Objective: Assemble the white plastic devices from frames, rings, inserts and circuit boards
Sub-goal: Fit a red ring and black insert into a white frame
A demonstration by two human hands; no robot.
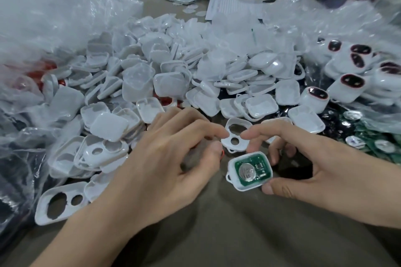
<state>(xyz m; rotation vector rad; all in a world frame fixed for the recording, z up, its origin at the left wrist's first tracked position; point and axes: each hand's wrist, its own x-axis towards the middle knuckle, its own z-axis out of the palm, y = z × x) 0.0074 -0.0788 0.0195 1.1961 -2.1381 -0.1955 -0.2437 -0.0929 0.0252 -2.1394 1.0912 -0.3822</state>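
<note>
My right hand (pixel 303 158) grips a white plastic frame (pixel 240 186) between thumb and fingers. A green circuit board (pixel 263 169) with a round silver battery (pixel 247 171) sits inside it, facing up. My left hand (pixel 165 162) hovers just to its left with fingers curled. Its thumb and fingers pinch a small red piece (pixel 221 154), most of which is hidden. Between the two index fingertips a white frame with two holes (pixel 237 136) lies on the table.
A large heap of white covers (pixel 169 84) fills the middle. More two-hole frames (pixel 63 199) lie at the left. Assembled units with dark oval windows (pixel 351 84) and loose green boards (pixel 382 145) are at the right. Plastic bags (pixel 43 17) crowd the left; brown cloth (pixel 217 234) lies in front.
</note>
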